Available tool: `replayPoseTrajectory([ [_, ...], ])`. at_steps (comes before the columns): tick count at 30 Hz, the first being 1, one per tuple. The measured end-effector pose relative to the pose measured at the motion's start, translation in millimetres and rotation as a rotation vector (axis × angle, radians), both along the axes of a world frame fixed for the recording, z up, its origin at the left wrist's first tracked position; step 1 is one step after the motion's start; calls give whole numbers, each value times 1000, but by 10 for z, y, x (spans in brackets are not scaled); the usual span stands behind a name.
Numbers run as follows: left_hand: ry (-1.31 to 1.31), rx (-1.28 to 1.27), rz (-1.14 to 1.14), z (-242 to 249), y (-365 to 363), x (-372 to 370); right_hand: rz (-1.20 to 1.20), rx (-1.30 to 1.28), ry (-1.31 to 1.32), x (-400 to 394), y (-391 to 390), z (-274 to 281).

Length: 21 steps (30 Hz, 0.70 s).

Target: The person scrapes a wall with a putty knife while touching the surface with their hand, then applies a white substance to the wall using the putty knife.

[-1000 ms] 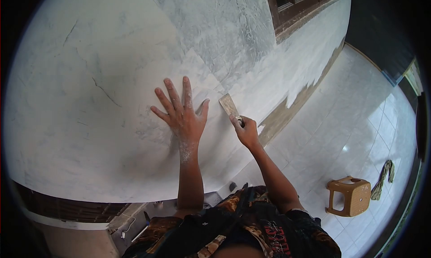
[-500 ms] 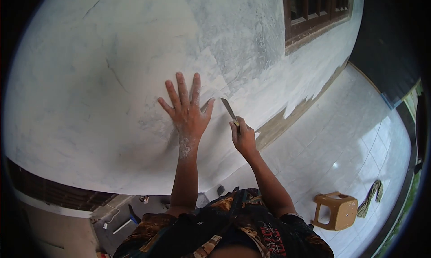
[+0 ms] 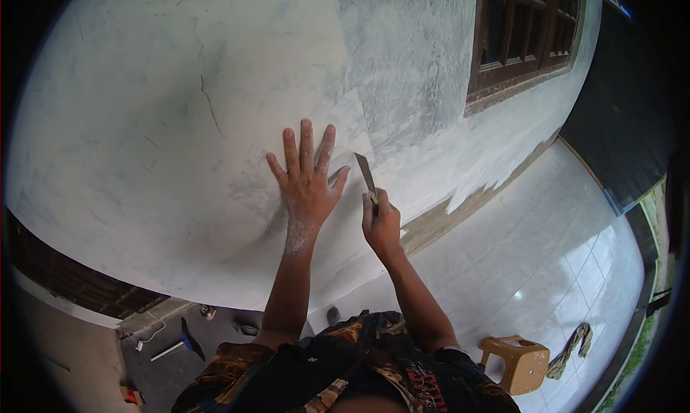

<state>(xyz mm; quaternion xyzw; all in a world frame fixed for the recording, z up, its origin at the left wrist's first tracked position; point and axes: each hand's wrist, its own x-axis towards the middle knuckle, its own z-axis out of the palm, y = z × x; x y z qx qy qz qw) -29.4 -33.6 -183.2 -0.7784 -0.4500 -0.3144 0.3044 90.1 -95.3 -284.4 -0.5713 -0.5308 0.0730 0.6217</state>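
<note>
My left hand (image 3: 310, 187) lies flat against the whitish wall (image 3: 144, 161), its fingers spread and dusted with white powder. To its right, my right hand (image 3: 382, 223) is closed around the handle of a putty knife (image 3: 365, 172). The narrow metal blade points up and to the left, with its tip at the wall surface near my left thumb. Thin dark cracks run through the wall's coating at the upper left. Above the blade, a greyer, rougher patch (image 3: 410, 61) meets the smoother white coat.
A brown-framed window (image 3: 517, 54) is at the upper right. On the tiled floor (image 3: 496, 262) stand a tan plastic stool (image 3: 523, 366) and, beside it, a crumpled cloth (image 3: 571, 350). A blue-headed tool with a white handle (image 3: 169, 351) lies on the dark floor at lower left.
The whole view has shifted, so the window and stool sit differently in it. My left hand stays spread on the wall, and the putty knife remains in my right hand beside it.
</note>
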Motion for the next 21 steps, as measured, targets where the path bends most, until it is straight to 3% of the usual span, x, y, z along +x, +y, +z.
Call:
replayPoseTrajectory([
  [21,-13,-13,-16,-9,-11,-11,79,22,74,-2,121,87],
])
